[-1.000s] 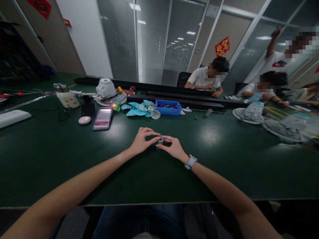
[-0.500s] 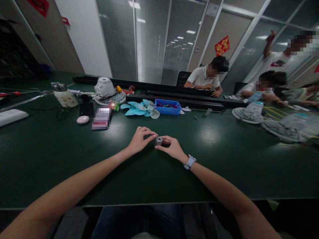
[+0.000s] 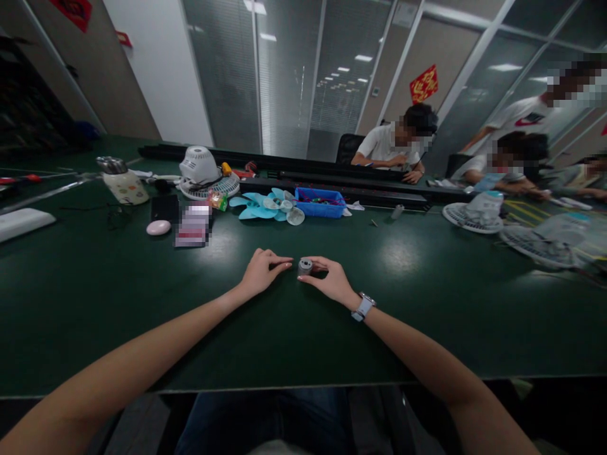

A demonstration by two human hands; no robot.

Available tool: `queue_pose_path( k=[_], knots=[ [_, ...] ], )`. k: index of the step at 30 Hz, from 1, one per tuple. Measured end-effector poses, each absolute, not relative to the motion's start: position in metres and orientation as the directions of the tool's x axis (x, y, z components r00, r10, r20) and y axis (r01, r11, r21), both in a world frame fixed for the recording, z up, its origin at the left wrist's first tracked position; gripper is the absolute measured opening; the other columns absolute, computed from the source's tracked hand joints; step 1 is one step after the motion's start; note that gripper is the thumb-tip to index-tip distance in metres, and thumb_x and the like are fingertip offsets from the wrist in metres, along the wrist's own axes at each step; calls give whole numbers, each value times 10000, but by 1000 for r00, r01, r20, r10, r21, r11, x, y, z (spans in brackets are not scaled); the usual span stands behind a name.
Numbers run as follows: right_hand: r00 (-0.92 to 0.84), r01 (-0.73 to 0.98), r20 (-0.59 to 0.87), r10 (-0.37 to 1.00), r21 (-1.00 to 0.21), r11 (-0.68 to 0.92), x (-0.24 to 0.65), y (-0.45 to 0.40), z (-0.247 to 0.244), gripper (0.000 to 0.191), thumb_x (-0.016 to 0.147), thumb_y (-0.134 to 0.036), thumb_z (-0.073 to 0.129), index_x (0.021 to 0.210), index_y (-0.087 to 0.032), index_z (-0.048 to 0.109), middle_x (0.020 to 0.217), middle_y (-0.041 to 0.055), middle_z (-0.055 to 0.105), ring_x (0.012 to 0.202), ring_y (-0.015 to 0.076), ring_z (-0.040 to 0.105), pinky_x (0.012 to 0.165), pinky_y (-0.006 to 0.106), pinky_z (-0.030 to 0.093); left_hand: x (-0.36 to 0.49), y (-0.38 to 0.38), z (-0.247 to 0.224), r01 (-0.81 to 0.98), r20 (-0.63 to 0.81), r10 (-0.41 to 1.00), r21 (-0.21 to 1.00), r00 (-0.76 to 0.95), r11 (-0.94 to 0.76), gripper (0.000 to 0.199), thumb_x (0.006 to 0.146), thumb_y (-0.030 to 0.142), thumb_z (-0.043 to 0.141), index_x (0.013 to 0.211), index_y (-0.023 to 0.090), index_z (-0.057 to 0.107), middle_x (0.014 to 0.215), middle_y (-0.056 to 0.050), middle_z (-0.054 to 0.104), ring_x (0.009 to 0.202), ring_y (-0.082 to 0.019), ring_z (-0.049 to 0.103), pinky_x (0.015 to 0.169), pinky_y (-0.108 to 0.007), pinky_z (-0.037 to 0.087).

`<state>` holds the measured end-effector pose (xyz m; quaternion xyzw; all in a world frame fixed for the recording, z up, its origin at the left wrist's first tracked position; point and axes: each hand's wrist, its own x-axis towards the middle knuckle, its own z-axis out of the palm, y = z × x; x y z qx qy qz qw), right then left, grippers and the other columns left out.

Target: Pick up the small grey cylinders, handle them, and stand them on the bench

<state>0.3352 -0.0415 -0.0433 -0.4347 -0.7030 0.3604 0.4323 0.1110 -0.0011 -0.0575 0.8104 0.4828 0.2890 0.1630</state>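
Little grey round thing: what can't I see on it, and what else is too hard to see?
All in the head view:
- Grey cylinder: its right side is hidden by the right hand; its top's details are too small.
- Blue bin: its contents are too small and dark to name.
- Flat slab: its face is blurred by pixel blocks.
- White object: cut off by the left edge.

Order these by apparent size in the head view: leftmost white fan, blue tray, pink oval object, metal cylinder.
Leftmost white fan
Blue tray
Pink oval object and metal cylinder: too alike to rank
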Motion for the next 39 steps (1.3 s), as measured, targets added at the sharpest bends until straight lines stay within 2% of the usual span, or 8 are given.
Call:
queue_pose_path(
  k=[6,13,20,23,26,29,34,39],
  knots=[
    [161,414,442,883,-842,346,404,5,-44,585,665,-434,816,1147,-133,678,1029,127,743,851,228,713,809,387,582,110,-6,-52,582,257,949,749,185,-316,383,952,337,410,1183,186,675,750,-17,617,677,-180,539,657,-297,383],
    [685,570,478,550,-821,4,549,42,-54,601,633,-378,806,1153,-107,675,957,144,749,839,256,719,791,398,570,111,-6,-53,563,253,952,769,170,-305,300,860,242,359,810,183,649,718,-10,611,673,-177,552,659,-290,378],
    [767,566,379,518,-780,-268,599,30,-71,489,639,-310,783,1087,-137,690,970,135,747,939,298,700,889,469,515,111,-5,-53,562,245,951,768,187,-308,272,836,267,330,707,200,560,664,-5,560,663,-183,547,646,-292,364],
    [753,612,414,512,-727,-312,589,28,-66,627,646,-345,776,1214,-140,609,1093,154,717,1027,320,665,960,531,451,111,-5,-54,564,243,952,767,187,-306,263,833,269,328,694,204,542,651,-1,546,660,-183,542,642,-290,360],
    [633,767,637,440,-592,-246,552,26,-51,853,673,-427,758,1398,-126,426,1328,206,582,1199,346,564,1058,588,327,111,-5,-54,562,249,951,768,183,-309,259,833,272,324,688,207,528,643,1,537,652,-182,536,638,-289,361],
    [333,908,757,562,-418,25,482,15,-35,754,812,-491,637,1443,-168,379,1482,189,435,1360,328,414,1106,569,278,112,-5,-53,567,249,952,764,177,-306,261,833,280,320,687,210,524,643,1,535,648,-182,531,633,-288,362],
    [-439,761,422,793,-296,578,357,-26,-31,544,947,-539,466,1449,-333,435,1620,51,227,1484,281,206,1171,537,211,112,-7,-51,577,269,944,747,192,-330,261,826,283,315,687,211,523,666,-8,557,676,-188,546,661,-293,378],
    [-669,646,183,721,-337,685,323,-45,-42,491,988,-507,404,1449,-347,453,1621,5,218,1512,267,73,1203,548,114,112,-8,-50,591,277,941,732,196,-339,262,829,276,314,688,214,526,679,-9,585,692,-189,565,679,-293,399]
  ],
)
